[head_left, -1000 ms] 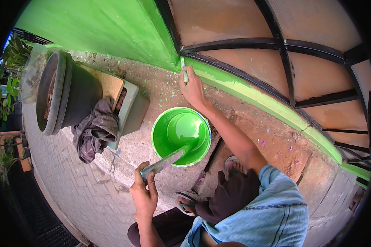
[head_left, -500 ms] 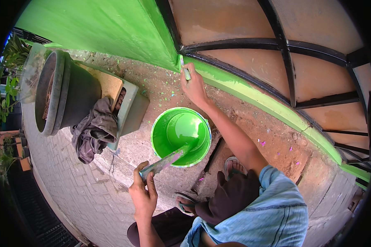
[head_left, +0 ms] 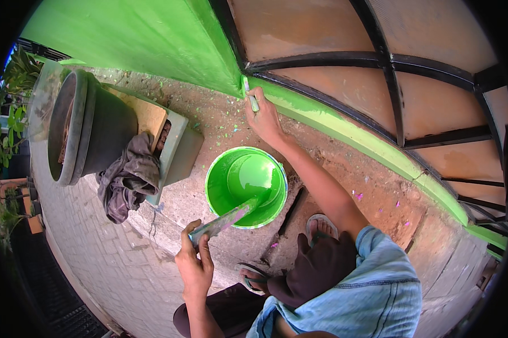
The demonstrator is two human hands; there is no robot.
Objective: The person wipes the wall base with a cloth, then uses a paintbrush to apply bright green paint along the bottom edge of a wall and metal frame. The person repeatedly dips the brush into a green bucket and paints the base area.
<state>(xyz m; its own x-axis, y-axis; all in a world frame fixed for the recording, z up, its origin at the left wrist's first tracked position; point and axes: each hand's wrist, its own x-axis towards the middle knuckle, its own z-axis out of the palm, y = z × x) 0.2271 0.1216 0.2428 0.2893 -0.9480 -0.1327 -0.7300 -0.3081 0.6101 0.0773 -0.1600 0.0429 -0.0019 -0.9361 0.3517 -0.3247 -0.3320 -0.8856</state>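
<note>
Pinching a small brush [head_left: 254, 103], the right hand [head_left: 263, 119] holds its tip at the green wall's [head_left: 152, 42] bottom corner, beside the black frame's [head_left: 321, 58] edge; the left hand [head_left: 196, 270] grips a stick [head_left: 224, 225] slanting over the rim into the paint bucket [head_left: 215, 183], a concrete strip [head_left: 183, 205] running between it and the planter box [head_left: 179, 153]

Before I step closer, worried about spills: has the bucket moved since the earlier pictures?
No: the bucket has kept its place beside the dark ground strip.
</note>
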